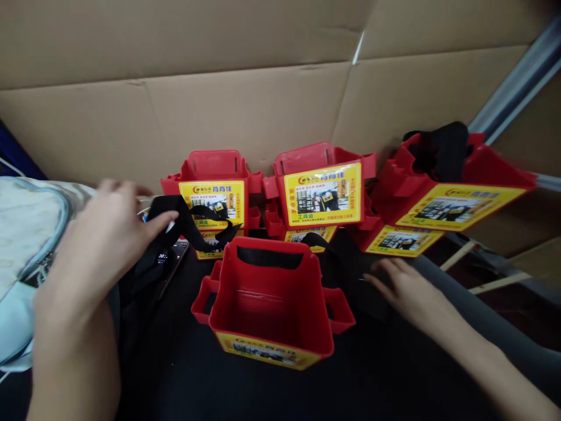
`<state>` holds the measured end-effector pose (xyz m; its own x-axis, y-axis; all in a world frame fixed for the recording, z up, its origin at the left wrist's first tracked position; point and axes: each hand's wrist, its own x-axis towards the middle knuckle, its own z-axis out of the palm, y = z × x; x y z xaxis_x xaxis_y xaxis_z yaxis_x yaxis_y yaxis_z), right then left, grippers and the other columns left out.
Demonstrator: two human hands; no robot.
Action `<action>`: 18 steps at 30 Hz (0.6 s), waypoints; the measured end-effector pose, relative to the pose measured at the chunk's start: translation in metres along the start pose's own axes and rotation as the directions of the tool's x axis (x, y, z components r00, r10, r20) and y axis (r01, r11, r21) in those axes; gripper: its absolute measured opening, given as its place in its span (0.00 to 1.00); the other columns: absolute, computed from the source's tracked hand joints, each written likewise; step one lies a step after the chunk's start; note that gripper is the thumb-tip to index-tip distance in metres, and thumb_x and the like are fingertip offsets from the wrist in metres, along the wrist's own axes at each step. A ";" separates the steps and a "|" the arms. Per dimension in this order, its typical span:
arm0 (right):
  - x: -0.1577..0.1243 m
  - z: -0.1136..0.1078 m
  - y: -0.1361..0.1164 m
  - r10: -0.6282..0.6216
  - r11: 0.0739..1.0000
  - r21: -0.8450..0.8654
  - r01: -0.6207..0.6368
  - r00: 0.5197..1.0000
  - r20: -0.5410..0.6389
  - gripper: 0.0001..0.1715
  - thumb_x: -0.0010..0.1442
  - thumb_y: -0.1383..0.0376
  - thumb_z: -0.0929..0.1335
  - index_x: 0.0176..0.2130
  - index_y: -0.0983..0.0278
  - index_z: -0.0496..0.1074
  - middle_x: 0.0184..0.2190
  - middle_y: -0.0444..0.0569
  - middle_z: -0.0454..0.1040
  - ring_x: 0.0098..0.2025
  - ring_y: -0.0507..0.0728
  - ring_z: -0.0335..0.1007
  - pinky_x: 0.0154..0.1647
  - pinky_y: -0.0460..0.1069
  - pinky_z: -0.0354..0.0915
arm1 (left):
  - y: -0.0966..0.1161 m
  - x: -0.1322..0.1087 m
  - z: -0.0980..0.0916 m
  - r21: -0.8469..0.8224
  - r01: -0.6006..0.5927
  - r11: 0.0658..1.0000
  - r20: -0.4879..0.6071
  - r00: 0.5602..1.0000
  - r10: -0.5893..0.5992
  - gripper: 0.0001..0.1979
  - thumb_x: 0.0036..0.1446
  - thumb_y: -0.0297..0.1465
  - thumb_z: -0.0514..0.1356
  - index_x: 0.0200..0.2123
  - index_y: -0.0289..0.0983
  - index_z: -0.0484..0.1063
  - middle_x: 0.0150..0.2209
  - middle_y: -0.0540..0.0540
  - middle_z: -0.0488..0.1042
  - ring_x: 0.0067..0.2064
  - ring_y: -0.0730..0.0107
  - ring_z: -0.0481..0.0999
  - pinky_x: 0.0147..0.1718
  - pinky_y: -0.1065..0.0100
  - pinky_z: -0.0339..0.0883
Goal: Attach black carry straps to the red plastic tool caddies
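Observation:
A red plastic tool box point(269, 298) with a yellow label stands open-topped on the black surface between my hands. A black strap point(269, 258) passes through the slot in its back wall and runs out to both sides. At the left, my left hand point(114, 228) pinches one part of the strap between thumb and fingers, lifted above the surface. My right hand point(397, 286) is low at the right, fingers closed on the strap's other end, which is dark against the surface and hard to make out. The inside of the box shows nothing in it.
Behind stand stacked red tool boxes point(324, 193), the right stack point(460, 175) with black strap bundled on top. A phone point(173, 266) lies beside my left hand. A light-blue bag point(30, 245) sits far left. Cardboard point(245, 111) walls the back.

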<state>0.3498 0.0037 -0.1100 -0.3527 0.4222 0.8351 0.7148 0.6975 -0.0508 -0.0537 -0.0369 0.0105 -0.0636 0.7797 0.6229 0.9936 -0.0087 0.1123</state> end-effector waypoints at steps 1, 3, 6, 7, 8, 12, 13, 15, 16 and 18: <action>0.012 -0.004 -0.012 0.023 0.998 -0.054 -0.022 1.000 0.010 0.02 0.54 0.67 0.67 0.30 0.61 0.67 0.24 0.49 0.69 0.22 0.56 0.66 0.19 0.48 0.61 | 0.007 -0.006 -0.006 0.014 0.045 0.999 -0.154 0.987 -0.042 0.22 0.45 0.42 0.63 0.40 0.33 0.69 0.36 0.40 0.71 0.34 0.58 0.71 0.27 0.65 0.62; 0.035 -0.008 -0.043 0.061 0.990 -0.126 -0.057 0.998 0.029 0.06 0.56 0.70 0.65 0.37 0.62 0.66 0.34 0.54 0.71 0.36 0.59 0.69 0.35 0.51 0.65 | 0.023 -0.020 -0.011 -0.081 -0.023 0.996 -0.287 0.958 -0.001 0.21 0.47 0.38 0.62 0.43 0.35 0.67 0.42 0.40 0.69 0.39 0.58 0.71 0.32 0.64 0.66; 0.059 0.005 -0.094 -0.186 0.982 0.064 0.177 0.964 0.191 0.09 0.57 0.71 0.63 0.40 0.64 0.65 0.36 0.51 0.71 0.38 0.55 0.69 0.40 0.49 0.67 | 0.042 -0.041 0.010 -0.295 -0.241 0.925 0.077 0.958 0.275 0.14 0.53 0.37 0.57 0.43 0.39 0.66 0.42 0.44 0.70 0.41 0.61 0.72 0.39 0.61 0.68; 0.063 0.015 -0.107 -0.207 0.978 0.049 0.202 0.942 0.262 0.10 0.57 0.71 0.63 0.41 0.65 0.66 0.37 0.52 0.72 0.40 0.56 0.69 0.41 0.50 0.67 | 0.046 -0.048 0.023 -0.323 -0.251 0.912 0.211 0.921 0.328 0.14 0.54 0.36 0.56 0.44 0.39 0.65 0.43 0.43 0.70 0.43 0.59 0.72 0.42 0.59 0.68; 0.065 0.028 -0.118 -0.202 0.977 -0.002 0.214 0.925 0.321 0.12 0.57 0.70 0.63 0.43 0.67 0.66 0.39 0.54 0.72 0.42 0.58 0.69 0.42 0.52 0.68 | 0.048 -0.053 0.037 -0.318 -0.246 0.915 0.278 0.899 0.338 0.18 0.54 0.35 0.56 0.48 0.38 0.63 0.46 0.40 0.68 0.46 0.56 0.71 0.44 0.57 0.67; 0.067 0.071 -0.132 -0.062 0.958 -0.213 0.193 0.862 0.503 0.24 0.53 0.66 0.68 0.48 0.76 0.65 0.41 0.64 0.72 0.43 0.64 0.70 0.38 0.55 0.69 | 0.046 -0.068 0.082 -0.427 -0.221 0.877 0.327 0.866 0.378 0.24 0.54 0.26 0.52 0.56 0.36 0.55 0.56 0.36 0.59 0.56 0.56 0.62 0.52 0.56 0.63; 0.068 0.075 -0.131 -0.013 0.958 -0.233 0.165 0.840 0.543 0.26 0.52 0.65 0.69 0.49 0.77 0.65 0.40 0.65 0.72 0.41 0.64 0.70 0.35 0.54 0.69 | 0.045 -0.069 0.087 -0.455 -0.213 0.865 0.334 0.859 0.387 0.23 0.54 0.24 0.51 0.54 0.38 0.57 0.56 0.37 0.59 0.57 0.57 0.62 0.52 0.56 0.63; 0.072 0.073 -0.125 0.028 0.984 -0.157 0.089 0.786 0.617 0.22 0.55 0.66 0.67 0.49 0.73 0.66 0.35 0.60 0.74 0.37 0.61 0.72 0.31 0.51 0.67 | 0.045 -0.070 0.090 -0.463 -0.184 0.867 0.355 0.858 0.371 0.21 0.52 0.22 0.49 0.50 0.39 0.62 0.55 0.40 0.60 0.56 0.57 0.62 0.51 0.55 0.64; 0.075 0.069 -0.120 -0.029 0.999 -0.016 0.052 0.750 0.660 0.18 0.57 0.67 0.66 0.47 0.71 0.67 0.33 0.56 0.75 0.35 0.58 0.72 0.31 0.49 0.67 | 0.044 -0.070 0.089 -0.449 -0.161 0.879 0.374 0.860 0.348 0.20 0.51 0.22 0.49 0.49 0.39 0.62 0.55 0.39 0.60 0.56 0.56 0.62 0.50 0.54 0.64; 0.079 0.056 -0.110 -0.277 0.902 0.428 -0.065 0.673 0.686 0.10 0.59 0.68 0.63 0.40 0.69 0.70 0.30 0.51 0.74 0.32 0.53 0.71 0.33 0.46 0.65 | 0.044 -0.069 0.087 -0.403 -0.106 0.909 0.420 0.861 0.287 0.21 0.51 0.23 0.50 0.50 0.36 0.61 0.55 0.37 0.59 0.56 0.55 0.62 0.49 0.54 0.65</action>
<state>0.2093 -0.0072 -0.0688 -0.8494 0.4883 0.2001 0.4091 0.8489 -0.3346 0.0026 -0.0365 -0.0947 0.2690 0.9320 0.2431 0.8727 -0.3426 0.3479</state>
